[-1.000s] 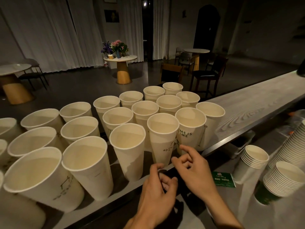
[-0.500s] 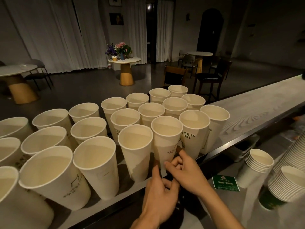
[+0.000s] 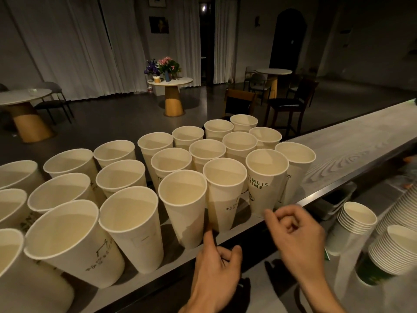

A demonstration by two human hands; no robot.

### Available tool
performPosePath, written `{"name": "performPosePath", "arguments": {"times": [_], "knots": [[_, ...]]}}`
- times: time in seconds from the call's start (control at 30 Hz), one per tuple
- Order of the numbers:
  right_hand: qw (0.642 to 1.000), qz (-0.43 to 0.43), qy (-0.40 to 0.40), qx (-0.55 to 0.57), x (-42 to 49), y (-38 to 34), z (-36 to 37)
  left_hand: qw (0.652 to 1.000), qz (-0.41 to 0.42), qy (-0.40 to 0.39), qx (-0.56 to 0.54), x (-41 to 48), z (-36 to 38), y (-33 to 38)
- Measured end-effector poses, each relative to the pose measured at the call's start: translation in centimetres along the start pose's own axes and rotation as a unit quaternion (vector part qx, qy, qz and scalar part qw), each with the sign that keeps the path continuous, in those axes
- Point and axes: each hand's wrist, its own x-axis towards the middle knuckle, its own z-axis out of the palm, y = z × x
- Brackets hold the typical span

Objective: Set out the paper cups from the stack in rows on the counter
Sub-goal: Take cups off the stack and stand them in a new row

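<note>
Several tall cream paper cups stand in three rows on the pale wood counter (image 3: 352,143). My left hand (image 3: 216,274) reaches up from below; its straight index finger touches the base of a front-row cup (image 3: 225,188), the other fingers curled. My right hand (image 3: 295,233) hovers with loosely curled fingers, holding nothing, just below the "TIME IS TIME" cup (image 3: 266,179), which stands next to the last front-row cup (image 3: 295,161). Stacks of nested cups (image 3: 358,220) (image 3: 399,251) stand lower right.
The counter runs bare to the right of the cups, with a metal front edge (image 3: 327,195). Behind it are dark chairs (image 3: 291,105), round tables (image 3: 170,82) with flowers, and curtains. A third cup stack (image 3: 404,206) leans at the right edge.
My right hand has drawn away to the right from the cup bases and curled. My left index finger has stretched up to a front cup's base. The camera has shifted slightly.
</note>
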Motion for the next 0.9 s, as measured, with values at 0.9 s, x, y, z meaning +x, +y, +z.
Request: {"name": "performPosePath", "arguments": {"times": [0.9], "knots": [[0.982, 0.064, -0.111, -0.138, 4.1, 3.7, 3.7, 0.998, -0.052, -0.004, 0.017, 1.4, 1.1, -0.5]]}}
